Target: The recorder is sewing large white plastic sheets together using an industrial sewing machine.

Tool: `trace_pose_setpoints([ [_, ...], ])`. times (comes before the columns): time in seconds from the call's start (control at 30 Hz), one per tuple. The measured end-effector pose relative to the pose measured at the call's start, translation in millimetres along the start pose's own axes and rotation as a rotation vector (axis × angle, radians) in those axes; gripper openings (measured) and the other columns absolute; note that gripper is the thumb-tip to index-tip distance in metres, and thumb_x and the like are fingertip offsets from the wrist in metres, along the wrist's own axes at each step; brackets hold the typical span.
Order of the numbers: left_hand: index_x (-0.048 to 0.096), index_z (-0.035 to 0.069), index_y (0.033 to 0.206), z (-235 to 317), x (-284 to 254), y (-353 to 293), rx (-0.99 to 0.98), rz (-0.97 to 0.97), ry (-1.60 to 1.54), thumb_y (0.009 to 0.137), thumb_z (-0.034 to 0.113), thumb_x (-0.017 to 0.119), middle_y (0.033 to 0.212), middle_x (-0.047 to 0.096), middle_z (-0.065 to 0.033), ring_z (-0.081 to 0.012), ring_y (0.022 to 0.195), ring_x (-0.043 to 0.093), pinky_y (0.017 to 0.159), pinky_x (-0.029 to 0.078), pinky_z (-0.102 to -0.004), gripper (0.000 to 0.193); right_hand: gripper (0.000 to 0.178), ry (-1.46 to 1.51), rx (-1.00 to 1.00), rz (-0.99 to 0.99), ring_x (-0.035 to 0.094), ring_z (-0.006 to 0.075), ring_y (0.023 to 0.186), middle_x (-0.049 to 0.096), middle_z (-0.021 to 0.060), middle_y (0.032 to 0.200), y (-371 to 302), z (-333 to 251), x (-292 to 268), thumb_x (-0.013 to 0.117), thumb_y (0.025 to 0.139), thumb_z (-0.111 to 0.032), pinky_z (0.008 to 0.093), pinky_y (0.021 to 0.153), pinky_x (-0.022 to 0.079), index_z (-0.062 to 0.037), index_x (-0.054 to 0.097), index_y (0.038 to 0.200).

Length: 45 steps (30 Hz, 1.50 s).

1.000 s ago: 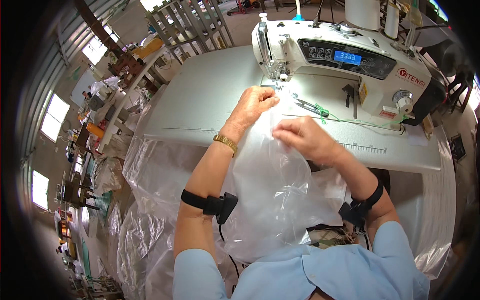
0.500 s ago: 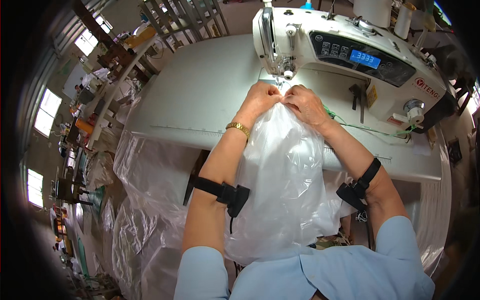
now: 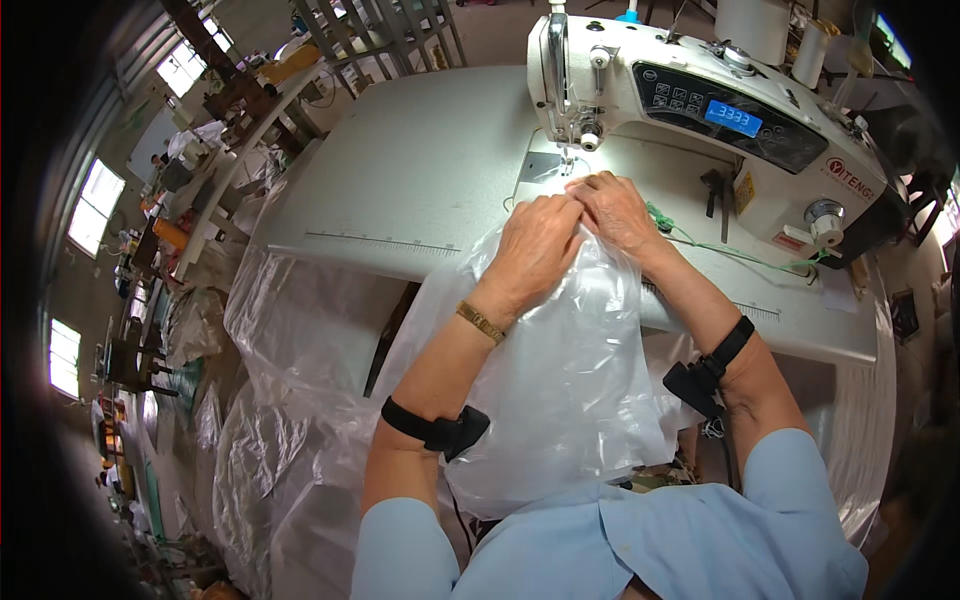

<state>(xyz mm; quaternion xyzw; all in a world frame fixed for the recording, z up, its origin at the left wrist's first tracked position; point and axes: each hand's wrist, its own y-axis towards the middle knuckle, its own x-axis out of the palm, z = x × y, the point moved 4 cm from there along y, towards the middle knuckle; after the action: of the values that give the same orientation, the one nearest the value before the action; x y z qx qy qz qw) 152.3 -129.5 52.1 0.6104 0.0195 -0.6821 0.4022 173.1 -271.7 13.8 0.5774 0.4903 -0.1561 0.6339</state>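
Clear plastic sheeting hangs from my two hands over the table's front edge and down toward my lap. My left hand is closed on the sheeting's upper edge, its back turned up and its fingertips partly hidden. Touching it, my right hand pinches the same edge a little farther up. Both hands are just in front of the needle area of a white sewing machine. The metal needle plate shows uncovered to the left of the needle.
Green threads run along the table right of my hands. A small dark tool lies by the machine's body. More plastic sheeting drapes off the table's left front. Thread cones stand behind the machine. A cluttered bench is at far left.
My left hand has moved down and turned over more of the sheeting. Both hands now sit slightly farther from the needle, and the view has shifted a little.
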Motion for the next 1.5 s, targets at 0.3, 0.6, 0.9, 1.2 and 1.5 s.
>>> trace_pose_setpoints([
  [0.3, 0.055, 0.008, 0.129, -42.9, 8.3, -8.1, 0.116, -0.083, 0.089, 0.084, 0.016, 0.055, 0.132, 0.056, -0.0051, -0.025, 0.114, 0.05, 0.099, 0.038, -0.0414, 0.046, 0.029, 0.079, 0.082, -0.108, 0.053, 0.0242, 0.112, 0.062, 0.0042, 0.119, -1.1, -7.3, -6.2, 0.061, 0.09, -0.023, 0.0394, 0.096, 0.04, -0.0073, 0.064, 0.114],
  [0.6, 0.056, 0.012, 0.128, -57.4, 14.3, 1.3, 0.116, -0.107, 0.092, 0.088, 0.019, 0.052, 0.136, 0.051, -0.0055, -0.0245, 0.123, 0.046, 0.103, 0.036, -0.0411, 0.041, 0.032, 0.036, 0.094, -0.148, 0.052, 0.0254, 0.113, 0.061, 0.0064, 0.123, 3.4, -4.9, -3.2, 0.058, 0.092, -0.022, 0.041, 0.096, 0.039, -0.0057, 0.062, 0.119],
  [0.9, 0.057, 0.012, 0.125, -67.3, 17.0, 7.2, 0.12, -0.09, 0.071, 0.087, 0.02, 0.054, 0.132, 0.054, -0.0057, -0.0235, 0.125, 0.046, 0.103, 0.035, -0.0409, 0.039, 0.031, 0.019, 0.088, -0.112, 0.052, 0.0265, 0.114, 0.061, 0.0079, 0.123, 4.6, -7.1, -3.5, 0.059, 0.092, -0.022, 0.0415, 0.095, 0.041, -0.0051, 0.063, 0.117],
  [1.2, 0.059, 0.009, 0.123, -68.6, 18.6, 10.3, 0.127, -0.114, 0.025, 0.088, 0.022, 0.054, 0.131, 0.054, -0.0091, -0.0249, 0.123, 0.047, 0.104, 0.036, -0.0404, 0.037, 0.027, -0.009, 0.083, -0.063, 0.053, 0.0274, 0.113, 0.061, 0.0088, 0.12, 5.0, -6.2, -0.9, 0.06, 0.092, -0.021, 0.0408, 0.093, 0.041, -0.0059, 0.065, 0.113],
  [1.5, 0.059, 0.009, 0.124, -75.3, 20.7, 21.5, 0.162, -0.123, 0.045, 0.09, 0.023, 0.052, 0.129, 0.055, -0.012, -0.0271, 0.121, 0.049, 0.103, 0.038, -0.041, 0.038, 0.027, -0.065, 0.122, -0.062, 0.055, 0.029, 0.11, 0.062, 0.0131, 0.115, 9.4, -0.1, 0.6, 0.059, 0.093, -0.022, 0.0417, 0.089, 0.043, -0.0018, 0.065, 0.11],
])
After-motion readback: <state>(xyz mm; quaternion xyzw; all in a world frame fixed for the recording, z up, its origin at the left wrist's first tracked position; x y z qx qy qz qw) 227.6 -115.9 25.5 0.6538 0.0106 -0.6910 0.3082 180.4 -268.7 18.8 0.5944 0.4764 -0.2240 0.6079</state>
